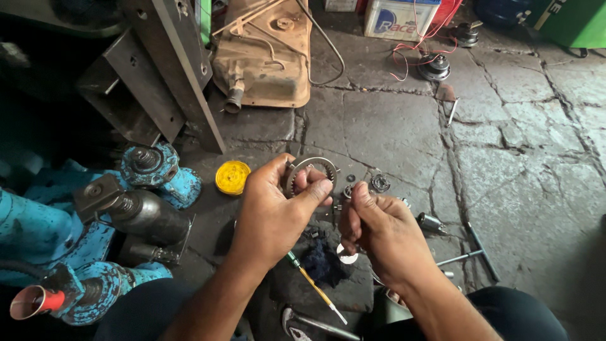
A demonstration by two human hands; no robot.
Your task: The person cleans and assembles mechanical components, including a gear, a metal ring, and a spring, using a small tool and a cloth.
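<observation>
My left hand (278, 215) grips a round metal gear ring (308, 165) with inner teeth, thumb across its front, held above the cracked stone floor. Close beside it, my right hand (379, 230) is closed around a small dark metal part (348, 191) near the ring's lower right edge. The part is mostly hidden by my fingers. A small gear (380, 183) lies on the floor just beyond my right hand.
A blue press with dark cylinders (136, 211) stands at left. A yellow round lid (232, 177) lies by it. A screwdriver (315, 287), a dark rag (323, 262), a T-handle wrench (473, 252), a rusty fuel tank (268, 53) and a battery (399, 17) surround me.
</observation>
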